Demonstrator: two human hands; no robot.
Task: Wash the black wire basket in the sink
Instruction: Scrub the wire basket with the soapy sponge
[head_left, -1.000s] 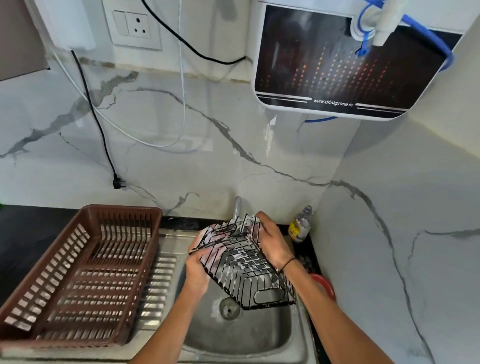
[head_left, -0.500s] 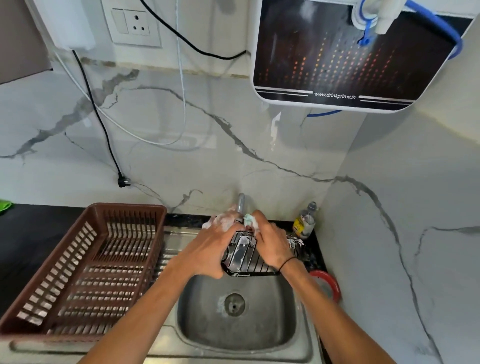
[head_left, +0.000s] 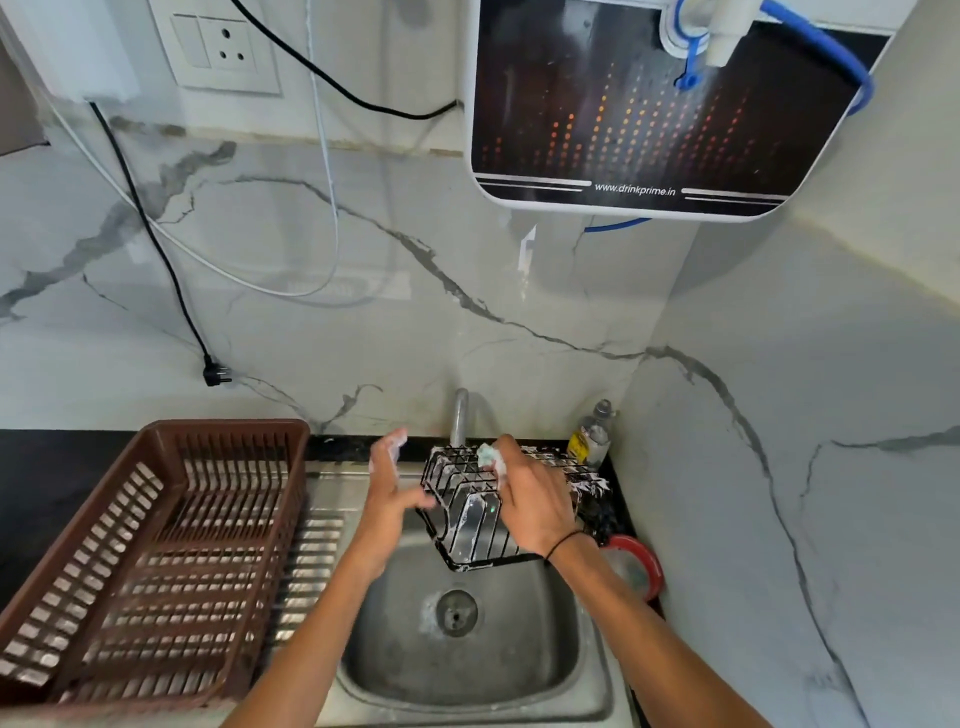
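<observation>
Head view shows the left hand (head_left: 390, 491) now off the black wire basket (head_left: 475, 512), fingers straight and soapy. Over the sink (head_left: 467, 670), the right hand (head_left: 535, 501) alone steadies it, pinching a sponge (head_left: 491, 457) (scrubbing seems unfinished).

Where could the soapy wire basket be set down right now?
Free: the sink floor around the drain, and the brown crate on the left. Crowded: the right rim, between bottle and red-rimmed dish.
</observation>
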